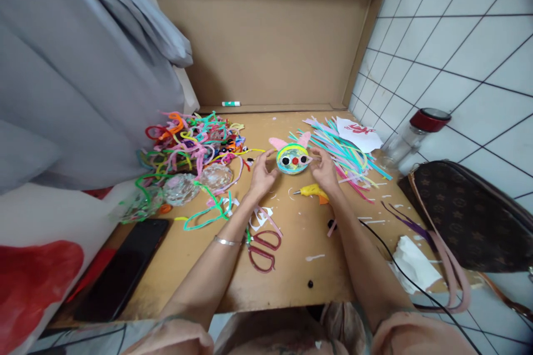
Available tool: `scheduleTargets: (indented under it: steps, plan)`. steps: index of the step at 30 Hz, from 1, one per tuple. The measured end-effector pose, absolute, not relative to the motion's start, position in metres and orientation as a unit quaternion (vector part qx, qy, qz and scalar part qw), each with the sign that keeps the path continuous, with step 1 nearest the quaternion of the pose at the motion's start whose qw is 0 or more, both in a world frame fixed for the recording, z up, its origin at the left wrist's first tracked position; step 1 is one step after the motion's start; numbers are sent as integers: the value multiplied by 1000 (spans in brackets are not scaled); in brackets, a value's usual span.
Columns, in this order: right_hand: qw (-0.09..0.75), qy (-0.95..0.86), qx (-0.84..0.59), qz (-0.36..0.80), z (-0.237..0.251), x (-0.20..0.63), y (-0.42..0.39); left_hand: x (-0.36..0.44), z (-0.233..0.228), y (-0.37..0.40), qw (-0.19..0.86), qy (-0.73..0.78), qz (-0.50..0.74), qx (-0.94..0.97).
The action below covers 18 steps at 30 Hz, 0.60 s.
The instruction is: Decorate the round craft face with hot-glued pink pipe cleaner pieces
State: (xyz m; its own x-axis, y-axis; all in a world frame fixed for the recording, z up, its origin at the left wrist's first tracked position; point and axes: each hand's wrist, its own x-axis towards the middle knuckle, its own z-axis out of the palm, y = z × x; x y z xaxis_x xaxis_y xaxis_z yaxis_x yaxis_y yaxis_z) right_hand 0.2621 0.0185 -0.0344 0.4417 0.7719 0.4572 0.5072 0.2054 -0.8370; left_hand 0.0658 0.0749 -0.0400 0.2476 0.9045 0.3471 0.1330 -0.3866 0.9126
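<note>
Pink ears (278,144), likely soft, top a round toy face (292,162), probably light, slick and best taken by its sides, nearer the worktop's (291,285) far edge than its near one, between half-curled left hand (264,173) and right hand (323,169), whose grip cannot be told.

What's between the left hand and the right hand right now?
In the head view, a round craft face with pink ears is between the left hand and the right hand; the yellow glue gun lies nearer the body.
</note>
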Motion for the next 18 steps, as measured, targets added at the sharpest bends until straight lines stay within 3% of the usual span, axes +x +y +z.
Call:
scheduleTargets:
  steps: [10,18]
  plan:
    - [637,-430,-640,9,3,251,2,45,-2,53,398,377,538,640]
    - [602,-516,-605,-73,9,198,-43,28,-20,18,397,398,478,675]
